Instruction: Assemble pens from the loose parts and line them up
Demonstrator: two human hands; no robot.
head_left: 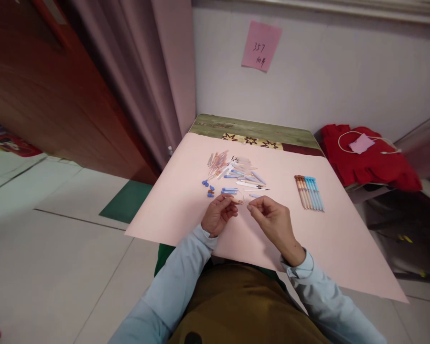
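Over the near part of the table, my left hand [218, 217] is closed on a short tan pen barrel [238, 201] whose end points right. My right hand [273, 222] is just to the right, thumb and forefinger pinched together. What sits in that pinch, if anything, is too small to make out. Beyond the hands lie blue pen barrels [229, 190], loose white refills [251, 184] with dark tips, and a heap of clear and pinkish pen parts [219, 163]. Small blue caps [205, 183] and brown caps [210, 192] lie to the left.
Several whole pens [310, 193] with brown and blue tops lie in a row at the right. Pale pink paper [172, 200] covers the table [215, 125]. A red cloth [369, 162] with a white cable stands right of the table; a wooden door [75, 95] is at left.
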